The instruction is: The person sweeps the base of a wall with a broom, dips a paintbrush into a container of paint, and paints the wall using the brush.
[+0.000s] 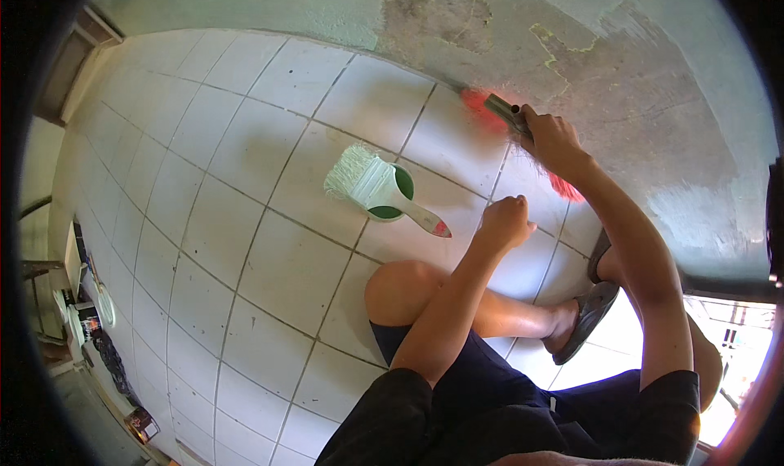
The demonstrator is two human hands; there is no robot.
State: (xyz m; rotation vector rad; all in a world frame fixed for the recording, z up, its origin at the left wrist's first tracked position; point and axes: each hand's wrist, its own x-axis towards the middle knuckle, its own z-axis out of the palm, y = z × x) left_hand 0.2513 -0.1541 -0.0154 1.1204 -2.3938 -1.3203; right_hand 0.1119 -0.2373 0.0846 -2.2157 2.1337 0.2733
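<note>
My right hand grips the dark block of a broom head, which has a round handle socket. Its red bristles splay out at the foot of the wall, and more of them show below my wrist. Curled into a loose fist, my left hand hovers over the floor tiles with nothing visible in it; the inside of the fist is hidden. To its left a wide paintbrush with pale, paint-coated bristles rests across the rim of a small round container, green inside.
The wall beside me is pale green with bare grey patches and peeling edges. White tiles with dark specks cover the floor. Paint cans and a black plastic bag line the far left. My knee is close below the paintbrush.
</note>
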